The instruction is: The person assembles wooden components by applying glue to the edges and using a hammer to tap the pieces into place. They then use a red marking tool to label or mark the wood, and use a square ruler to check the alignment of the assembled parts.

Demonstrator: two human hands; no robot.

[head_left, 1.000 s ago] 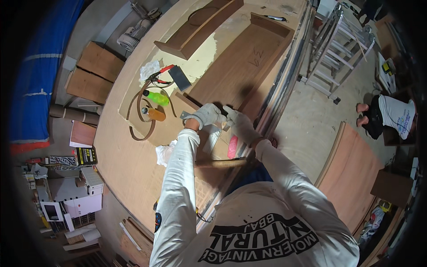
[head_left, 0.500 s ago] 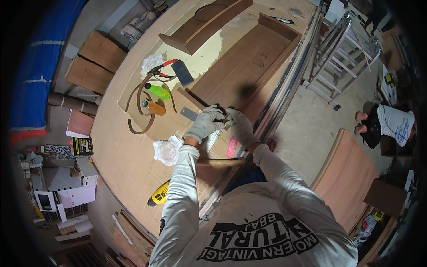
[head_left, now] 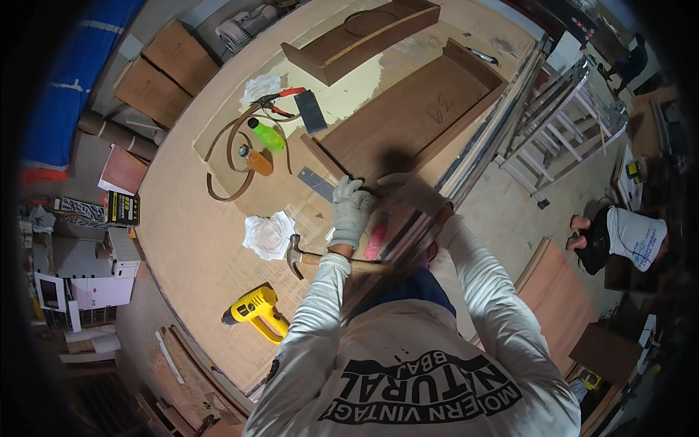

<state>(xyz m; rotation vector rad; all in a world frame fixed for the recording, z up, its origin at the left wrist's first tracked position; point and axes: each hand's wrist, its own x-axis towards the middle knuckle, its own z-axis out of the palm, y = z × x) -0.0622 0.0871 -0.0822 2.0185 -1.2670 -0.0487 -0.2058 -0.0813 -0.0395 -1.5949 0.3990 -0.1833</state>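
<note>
A shallow brown wooden tray (head_left: 408, 120) with low walls lies on the worktable. At its near corner my gloved left hand (head_left: 351, 213) has its fingers curled over the end wall, closed on it. My gloved right hand (head_left: 413, 193) lies in dark shadow just to the right, over the tray's near edge, its fingers seemingly stretched toward the left hand. Beside my left hand are a grey metal plate (head_left: 317, 183) and a pink object (head_left: 376, 240). A claw hammer (head_left: 309, 258) lies below my left wrist, its handle partly behind the sleeve.
A yellow heat gun (head_left: 256, 313) and a crumpled white cloth (head_left: 269, 236) lie left. Farther off are green (head_left: 266, 135) and orange (head_left: 256, 162) bottles, curled brown strips (head_left: 210, 164), red-handled pliers (head_left: 280, 98) and a second wooden tray (head_left: 357, 47). A stepladder (head_left: 561, 124) and a person (head_left: 633, 237) are right.
My hands have parted slightly: the right has moved right along the tray edge, while the left has turned more upright at the corner. The view has shifted, uncovering the hammer head and heat gun.
</note>
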